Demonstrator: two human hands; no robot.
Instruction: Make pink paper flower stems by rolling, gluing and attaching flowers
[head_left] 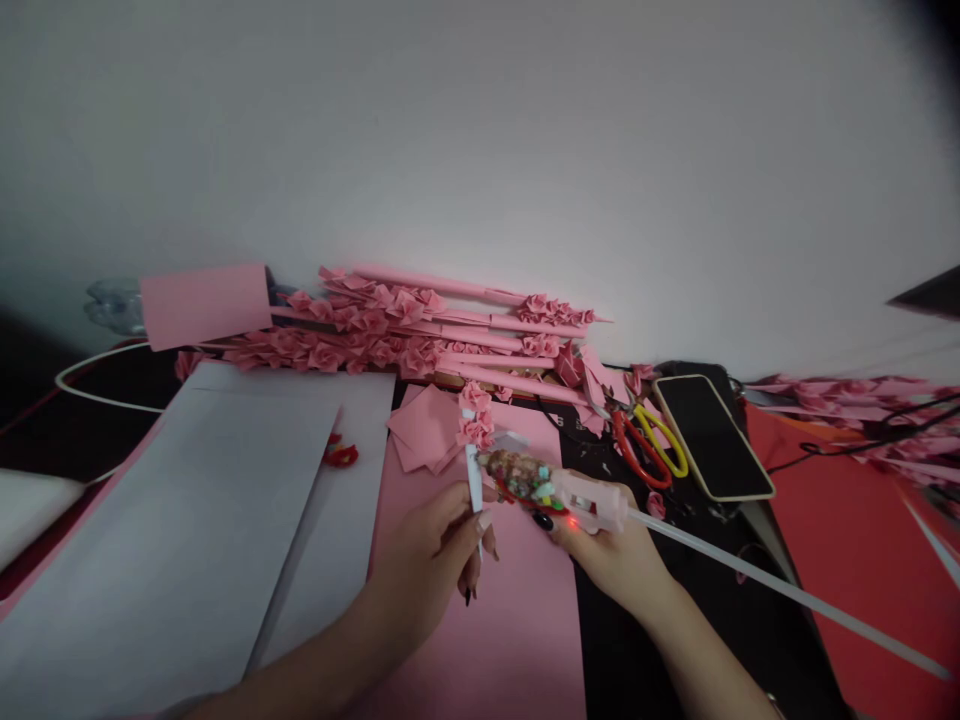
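My left hand point(435, 550) pinches a thin white paper stem point(474, 480) with small pink paper roses point(475, 418) stuck along its top. My right hand point(611, 550) grips a pink hot glue gun point(581, 500); a small red light glows on its body. The gun's nozzle points left and meets the stem just under the roses. A long clear glue stick point(787, 595) runs out of the gun's back toward the lower right. Both hands hover over a pink paper sheet point(510, 620) on the dark table.
Finished pink rose stems point(420, 330) are piled along the wall. Folded pink squares point(427, 425), large white sheets point(202, 520), a pink card point(204, 303), scissors with red and yellow handles point(649, 445), a black phone point(712, 435), red paper point(847, 540) and more roses with cables at right.
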